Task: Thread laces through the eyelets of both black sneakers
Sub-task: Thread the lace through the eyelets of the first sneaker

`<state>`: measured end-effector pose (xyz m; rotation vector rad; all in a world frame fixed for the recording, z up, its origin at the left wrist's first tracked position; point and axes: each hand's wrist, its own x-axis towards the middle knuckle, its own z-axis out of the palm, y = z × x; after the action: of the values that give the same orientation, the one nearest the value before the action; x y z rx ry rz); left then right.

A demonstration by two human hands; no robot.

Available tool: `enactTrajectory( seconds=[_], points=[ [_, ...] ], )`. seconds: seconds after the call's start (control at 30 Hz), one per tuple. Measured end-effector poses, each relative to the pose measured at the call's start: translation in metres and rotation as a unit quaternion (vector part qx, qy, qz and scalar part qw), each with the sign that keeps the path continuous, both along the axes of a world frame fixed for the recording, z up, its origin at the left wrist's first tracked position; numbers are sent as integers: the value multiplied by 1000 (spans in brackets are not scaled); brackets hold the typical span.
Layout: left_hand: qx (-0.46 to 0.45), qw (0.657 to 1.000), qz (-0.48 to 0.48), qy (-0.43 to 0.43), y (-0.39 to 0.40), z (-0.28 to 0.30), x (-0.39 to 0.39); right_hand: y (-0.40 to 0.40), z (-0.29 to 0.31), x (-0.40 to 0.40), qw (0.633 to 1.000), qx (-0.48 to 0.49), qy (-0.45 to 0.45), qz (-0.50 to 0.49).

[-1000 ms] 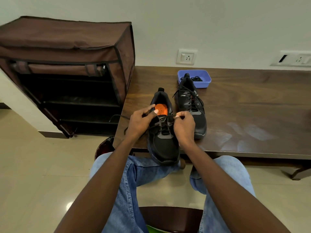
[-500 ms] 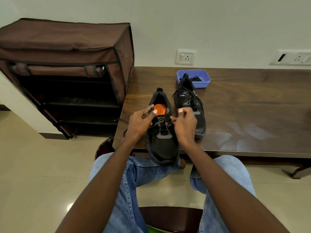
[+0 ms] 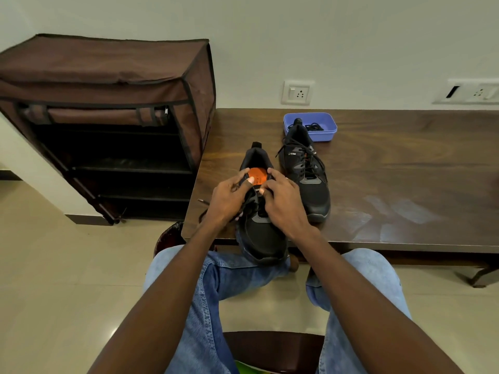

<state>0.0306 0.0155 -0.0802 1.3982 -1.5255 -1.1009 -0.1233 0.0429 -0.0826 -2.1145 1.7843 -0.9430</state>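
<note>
Dark brown wood-grain tabletop point(image 3: 391, 184) stands against a pale wall with a white socket plate point(image 3: 296, 92) above its far edge. Near the front edge lies a black mesh sneaker with an orange insole point(image 3: 260, 233), its toe overhanging the edge toward the person's blue-jeaned knees. The left hand point(image 3: 228, 199) grips the sneaker's left side at the collar, thumb laid across the tongue area, fingers curled and pinching a thin black lace point(image 3: 247, 205); a loose end of that lace trails off to the left over the tabletop. The right hand point(image 3: 283, 201) holds the right side of the same opening, fingers curled down onto the upper eyelets; whether it pinches the lace too cannot be told. Just beside, to the right, stands a second black sneaker, fully laced point(image 3: 306, 174), heel toward the wall. Its heel touches or overlaps a small blue plastic tray point(image 3: 328, 130) holding a dark coiled cord. Left of the tabletop stands a brown fabric shoe rack with open black shelves point(image 3: 108, 125)
</note>
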Motion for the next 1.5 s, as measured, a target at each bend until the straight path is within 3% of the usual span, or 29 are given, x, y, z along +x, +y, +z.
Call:
enactTrajectory(
  seconds=[0.13, 0.2, 0.27, 0.33, 0.37, 0.43, 0.5, 0.53, 0.6, 0.67, 0.77, 0.83, 0.93, 1.0, 1.07, 1.1, 1.2, 1.27, 1.37, 1.5],
  points=[
    [11, 1000, -12, 10, -1, -3, 2, 6, 8, 4, 986, -67, -107, -113],
    [6, 1000, -4, 7, -2, -3, 3, 7, 15, 4, 946, -105, -205, -228],
    [4, 1000, 3, 2, -3, -4, 3, 2, 23, -5, 881, -95, -318, -338],
    [-1, 1000, -1, 8, -4, -5, 4, -3, 27, -19, 840, -58, -357, -403],
    [-6, 1000, -2, 4, -5, -7, 4, -4, 26, -25, 852, -49, -315, -416],
    [-9, 1000, 1, -1, -4, -5, 4, -3, 23, -30, 909, -78, -192, -362],
    [-6, 1000, 0, -6, 0, 1, 2, -4, 17, -25, 967, -110, -117, -198],
    [-8, 1000, -2, -8, 2, 4, 1, -4, 15, -19, 986, -82, -83, -119],
    [-20, 1000, -3, -24, 4, 6, 0, -4, 6, -9, 1000, 3, 0, -20],
    [-22, 999, 0, -39, 5, 9, -1, -3, 2, -2, 999, 33, 18, 2],
    [-30, 999, 2, -45, 2, 7, -1, 3, 10, 0, 998, 34, -51, 4],
    [-26, 999, 2, -40, 1, 6, 1, 7, 19, -3, 982, 59, -177, -41],
    [-23, 999, 8, -40, 1, 7, 2, 5, 29, -13, 896, 48, -391, -206],
    [-21, 999, 11, -37, 1, 7, 1, 3, 30, -20, 860, 15, -413, -299],
    [-15, 999, 10, -31, 2, 6, -2, 5, 29, -17, 869, 1, -369, -328],
    [-15, 999, 12, -30, 2, 5, -3, 5, 26, -16, 894, -15, -315, -319],
    [-9, 1000, 20, -18, 3, 3, -2, 3, 17, -16, 966, -93, -116, -210],
    [-4, 1000, 15, -4, 3, 3, -2, -2, 14, -16, 989, -82, -63, -104],
    [-6, 1000, 2, -1, 1, 3, 0, -3, 11, -9, 1000, 9, 13, -3],
    [1, 1000, -8, 5, 0, 4, 1, -4, 11, 0, 998, 49, 35, -5]
  ],
)
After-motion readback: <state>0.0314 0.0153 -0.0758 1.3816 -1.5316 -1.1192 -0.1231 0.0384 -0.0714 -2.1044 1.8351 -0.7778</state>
